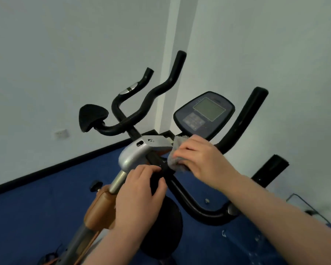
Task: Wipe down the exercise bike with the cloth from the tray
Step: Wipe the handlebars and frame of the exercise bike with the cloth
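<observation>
Over on the left the wall [46, 64] meets the blue floor [36, 207] along a dark skirting, with open floor beside the bike [136, 155]. A socket [61, 133] sits low on that wall, too blurred to read. The bike's orange frame part [97, 209] and post run off the bottom edge. The left hand [139, 196] has its fingers curled round the black stem under the silver bracket [139, 152]; what lies under the palm is hidden. Behind it the handlebars [151, 96] rise close to the room's corner. The right hand [201, 157] pinches the grey cloth [175, 159] and presses it against the black bar just right of the bracket, the fingers covering much of it. Above sits the console [204, 113]: its screen is blank and its button markings are too soft to read. At the far right a wire-edged thing [302, 203] is cut off by the frame, and I cannot tell what it is.
</observation>
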